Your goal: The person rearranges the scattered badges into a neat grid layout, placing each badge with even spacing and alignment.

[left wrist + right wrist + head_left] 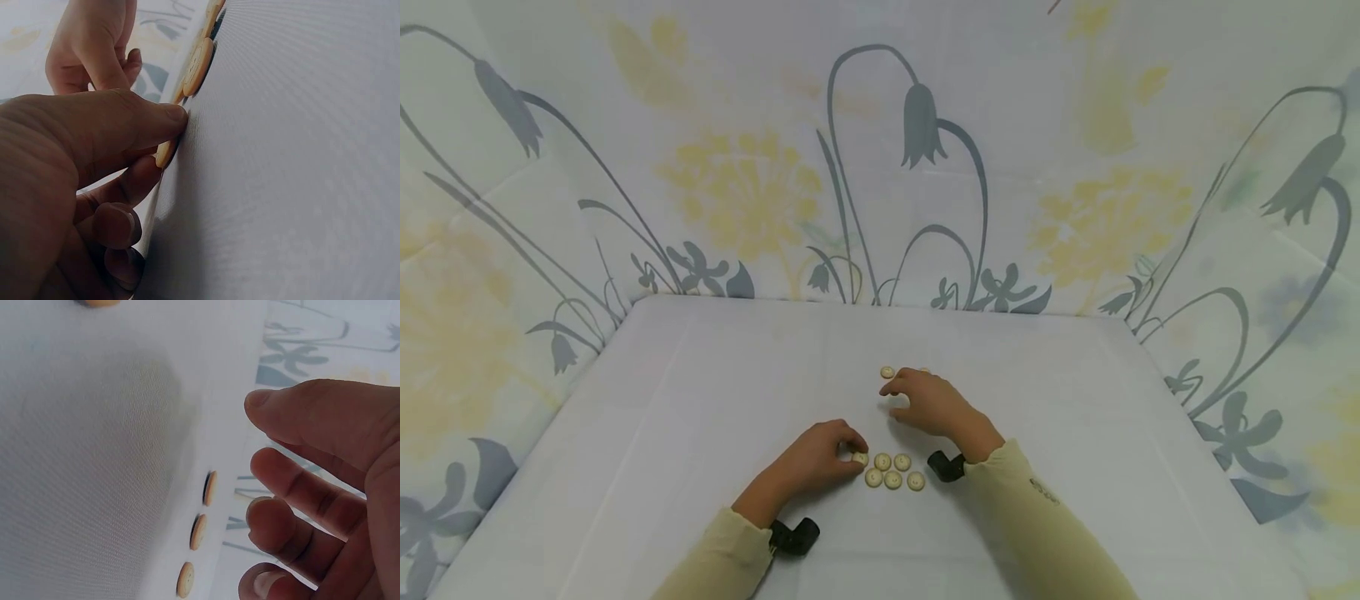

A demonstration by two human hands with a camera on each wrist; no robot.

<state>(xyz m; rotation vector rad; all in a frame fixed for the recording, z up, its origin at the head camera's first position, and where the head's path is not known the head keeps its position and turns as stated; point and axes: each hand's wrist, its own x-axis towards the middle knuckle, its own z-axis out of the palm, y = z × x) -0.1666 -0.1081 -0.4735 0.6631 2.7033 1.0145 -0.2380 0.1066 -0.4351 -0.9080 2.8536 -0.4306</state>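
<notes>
My left hand (822,454) rests low on the table and pinches a small round beige disc (860,458), wood-like with dark marks on top, between thumb and finger. In the left wrist view that disc's edge shows below the thumb. Right beside it, several matching discs (892,480) lie flat in two close rows. Farther back my right hand (931,402) hovers above the table, fingers loosely bent and apart, holding nothing. Just beyond it are more discs (887,372), partly hidden by the hand; the right wrist view shows three discs (198,532) in a line.
A white cloth covers the table (700,375). Behind and at both sides hangs a pale curtain (880,192) with grey and yellow flowers. Each wrist wears a small black camera (795,537) over a beige sleeve (1037,517).
</notes>
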